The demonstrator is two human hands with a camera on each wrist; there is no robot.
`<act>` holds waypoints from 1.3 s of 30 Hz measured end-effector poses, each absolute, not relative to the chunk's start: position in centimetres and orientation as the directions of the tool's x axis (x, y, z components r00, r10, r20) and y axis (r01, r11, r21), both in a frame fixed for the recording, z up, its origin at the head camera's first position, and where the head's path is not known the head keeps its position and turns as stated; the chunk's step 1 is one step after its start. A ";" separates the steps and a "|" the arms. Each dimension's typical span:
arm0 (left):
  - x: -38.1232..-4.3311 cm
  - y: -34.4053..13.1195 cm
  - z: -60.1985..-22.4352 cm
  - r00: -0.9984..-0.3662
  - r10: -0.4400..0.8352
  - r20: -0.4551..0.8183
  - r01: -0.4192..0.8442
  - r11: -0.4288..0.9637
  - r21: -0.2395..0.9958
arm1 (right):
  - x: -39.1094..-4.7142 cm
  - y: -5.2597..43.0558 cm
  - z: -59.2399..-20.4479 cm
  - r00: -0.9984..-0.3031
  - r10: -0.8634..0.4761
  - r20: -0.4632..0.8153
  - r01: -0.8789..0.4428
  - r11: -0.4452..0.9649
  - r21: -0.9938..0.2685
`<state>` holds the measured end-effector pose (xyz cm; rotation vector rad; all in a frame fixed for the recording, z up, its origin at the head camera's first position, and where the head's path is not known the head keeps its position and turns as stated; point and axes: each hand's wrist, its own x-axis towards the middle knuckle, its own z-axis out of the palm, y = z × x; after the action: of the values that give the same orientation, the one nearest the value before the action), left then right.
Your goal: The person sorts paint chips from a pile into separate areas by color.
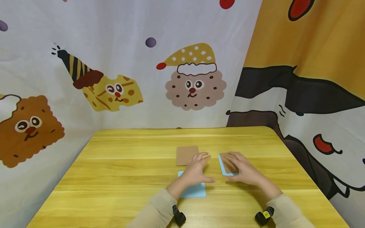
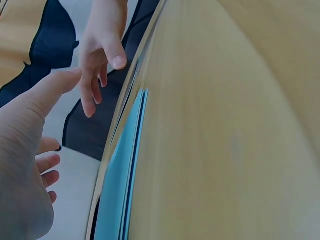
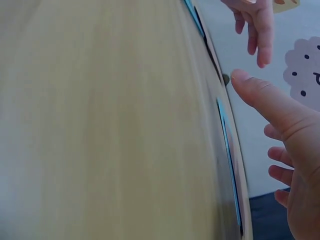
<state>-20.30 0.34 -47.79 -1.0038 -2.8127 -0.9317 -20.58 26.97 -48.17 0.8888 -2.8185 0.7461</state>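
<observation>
My left hand (image 1: 196,171) hovers over a light blue square card stack (image 1: 195,191), fingers spread and loosely bent, holding nothing. Behind that hand lies a brown square card (image 1: 185,155), partly covered by its fingers in the head view. To the right, my right hand (image 1: 243,167) is held above a brown square card (image 1: 228,163) that lies slightly askew on a light blue one (image 1: 223,171). Its thumb and fingers are apart with nothing between them. In the left wrist view the blue stack (image 2: 120,185) shows layered edges; in the right wrist view a thin blue edge (image 3: 229,155) shows below the hand.
The wood-grain table (image 1: 122,177) has rounded far corners. A white curtain (image 1: 122,38) with cartoon food prints hangs right behind it, and a yellow and black printed part (image 1: 308,47) continues on the right. Each wrist wears a small black camera (image 1: 179,217).
</observation>
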 end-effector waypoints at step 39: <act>-23.1 9.0 -50.4 -0.886 0.456 0.083 0.432 0.749 0.501 | -23.6 34.0 -48.7 -0.884 -0.467 0.022 -0.413 0.759 -0.503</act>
<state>-23.09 8.97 -50.43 -0.7566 -2.9797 -0.8367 -23.57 33.98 -48.74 0.7636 -3.0439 0.8307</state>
